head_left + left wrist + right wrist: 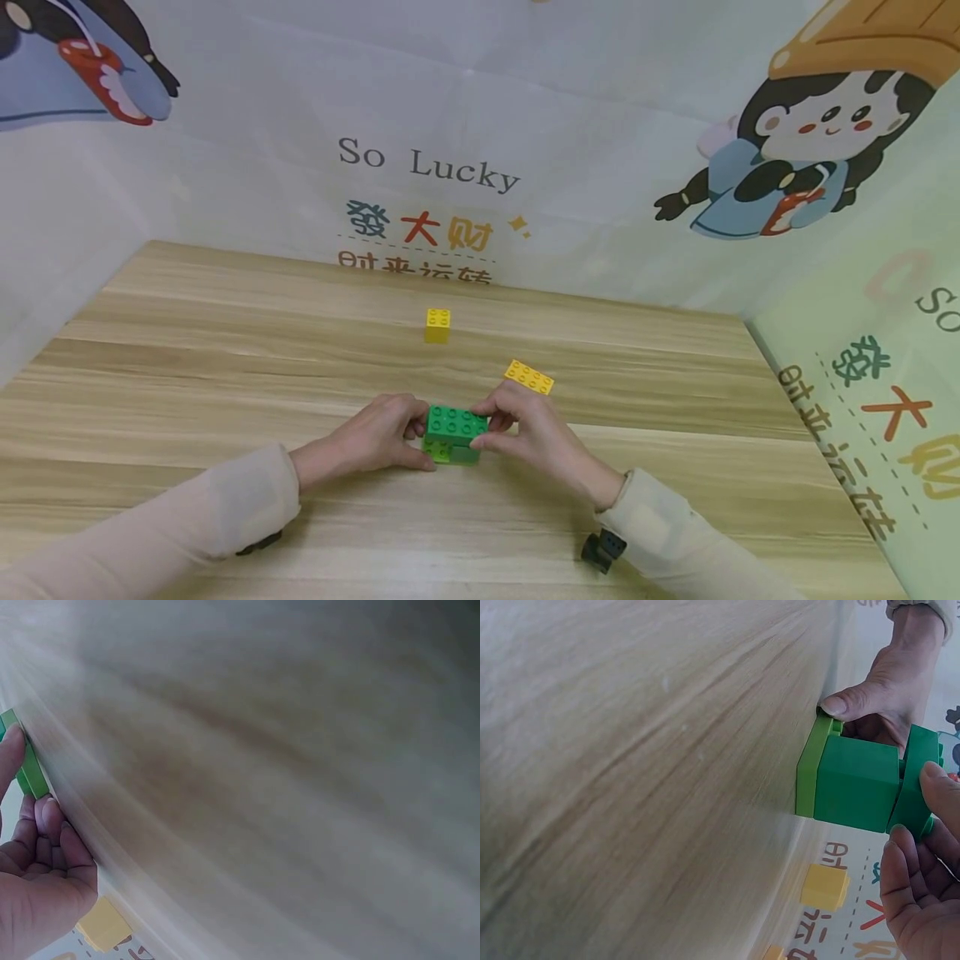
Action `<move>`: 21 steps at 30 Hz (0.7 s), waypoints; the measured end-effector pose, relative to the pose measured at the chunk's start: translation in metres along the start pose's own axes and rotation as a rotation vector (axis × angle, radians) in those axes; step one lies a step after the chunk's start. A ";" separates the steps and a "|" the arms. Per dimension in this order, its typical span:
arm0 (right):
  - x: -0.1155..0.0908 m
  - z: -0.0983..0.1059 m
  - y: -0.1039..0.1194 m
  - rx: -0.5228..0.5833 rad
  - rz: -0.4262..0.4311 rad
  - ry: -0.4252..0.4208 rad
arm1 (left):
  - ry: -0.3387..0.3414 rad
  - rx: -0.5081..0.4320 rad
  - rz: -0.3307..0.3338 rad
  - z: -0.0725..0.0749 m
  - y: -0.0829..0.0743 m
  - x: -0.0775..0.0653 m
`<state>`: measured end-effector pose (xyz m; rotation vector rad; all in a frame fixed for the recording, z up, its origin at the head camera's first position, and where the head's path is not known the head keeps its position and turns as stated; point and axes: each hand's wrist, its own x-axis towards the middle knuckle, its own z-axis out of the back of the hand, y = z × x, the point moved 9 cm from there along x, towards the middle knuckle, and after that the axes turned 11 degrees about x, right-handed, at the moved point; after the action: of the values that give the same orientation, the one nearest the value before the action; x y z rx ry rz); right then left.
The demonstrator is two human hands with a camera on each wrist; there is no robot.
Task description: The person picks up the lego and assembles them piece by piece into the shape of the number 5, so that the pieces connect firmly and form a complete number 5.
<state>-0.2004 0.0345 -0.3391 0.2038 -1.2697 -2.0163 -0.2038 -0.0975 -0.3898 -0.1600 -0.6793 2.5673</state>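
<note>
A light green flat building brick (810, 769) lies on the table at the bottom of a small stack. On it sits a darker green block (856, 782), set toward one end. Over that block is a green brick with two rows of studs (456, 423), slightly tilted against it, with a narrow gap showing in the right wrist view. My right hand (536, 437) pinches this top brick at its right end between thumb and fingers. My left hand (382, 433) grips the light green brick at the left, thumb on the near side; part of this grip is hidden.
Beyond the stack stands a small yellow brick (437, 327). A longer yellow brick (529, 377) lies just past my right hand. The wood-grain table (225, 350) is bounded by a printed white cloth (585, 167) at the back and sides.
</note>
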 end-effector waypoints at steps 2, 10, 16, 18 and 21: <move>0.000 0.000 0.001 -0.010 0.009 0.003 | -0.001 0.001 0.003 0.000 0.000 0.000; 0.000 0.000 0.002 -0.021 0.015 0.010 | -0.004 0.008 0.002 0.002 -0.001 -0.001; 0.001 0.000 0.004 -0.040 0.016 0.021 | -0.014 0.011 -0.003 0.002 -0.001 -0.001; 0.002 -0.001 0.005 -0.047 0.017 0.027 | -0.019 0.013 -0.008 0.002 -0.001 -0.001; 0.002 -0.001 0.005 -0.062 0.013 0.039 | -0.021 0.014 -0.006 0.002 -0.001 -0.001</move>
<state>-0.1988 0.0310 -0.3345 0.2038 -1.1796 -2.0285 -0.2029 -0.0980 -0.3870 -0.1261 -0.6687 2.5707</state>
